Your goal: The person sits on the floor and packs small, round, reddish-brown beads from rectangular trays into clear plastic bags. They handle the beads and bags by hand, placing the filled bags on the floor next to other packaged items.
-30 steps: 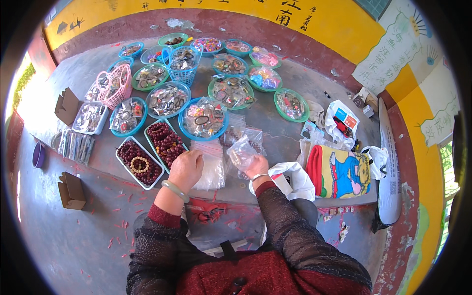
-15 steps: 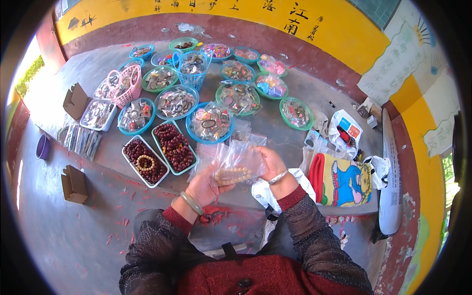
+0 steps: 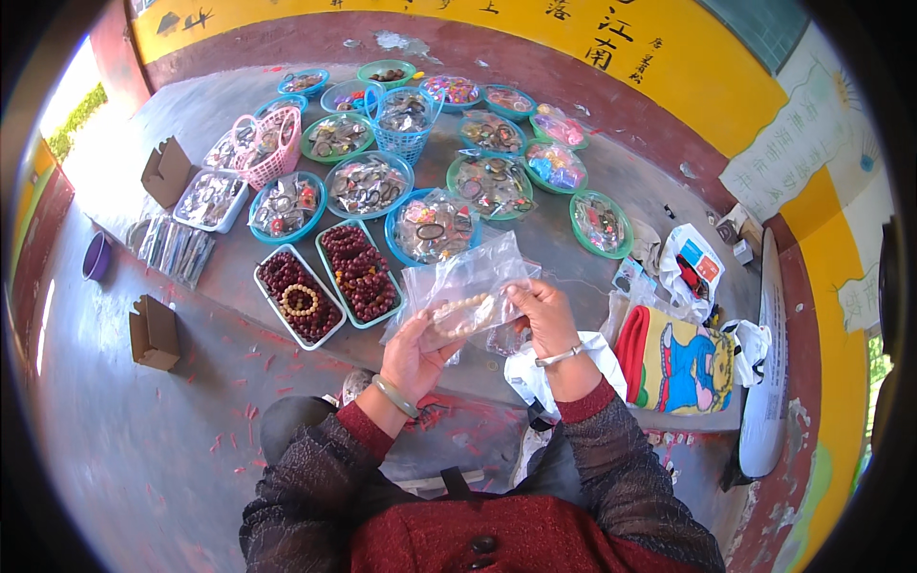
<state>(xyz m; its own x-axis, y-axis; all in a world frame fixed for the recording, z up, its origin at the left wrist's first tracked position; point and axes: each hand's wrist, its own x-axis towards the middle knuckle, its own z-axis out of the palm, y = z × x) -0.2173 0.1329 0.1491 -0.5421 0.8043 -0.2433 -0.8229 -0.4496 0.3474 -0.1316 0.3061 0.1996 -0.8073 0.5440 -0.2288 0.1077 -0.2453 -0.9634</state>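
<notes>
Between my hands is a see-through plastic bag [image 3: 492, 260], with a pale beaded bracelet [image 3: 462, 316] showing through it. The bracelet seems to lie inside. My left hand [image 3: 413, 361] has thumb and fingers closed on the bag's lower left part, near the bracelet's left end. At the right end, my right hand [image 3: 546, 323] pinches the plastic near the beads. Just beyond my left hand stand two white trays of dark red beads [image 3: 358, 274] [image 3: 298, 298]. A light beaded bracelet [image 3: 300, 301] rests on the left tray's beads.
Blue and green basins [image 3: 431, 226] full of bagged trinkets cover the platform, along with a pink basket [image 3: 270, 148] and a blue basket [image 3: 404, 124]. Cardboard boxes [image 3: 154, 332] and a purple bowl [image 3: 96, 256] are at left. A colourful folded blanket [image 3: 678, 361] lies right, beside white bags [image 3: 690, 270].
Both hands have shifted slightly with the bag, and the bracelet now sits farther up in it, nearer my right fingers. The whole view has tilted a little.
</notes>
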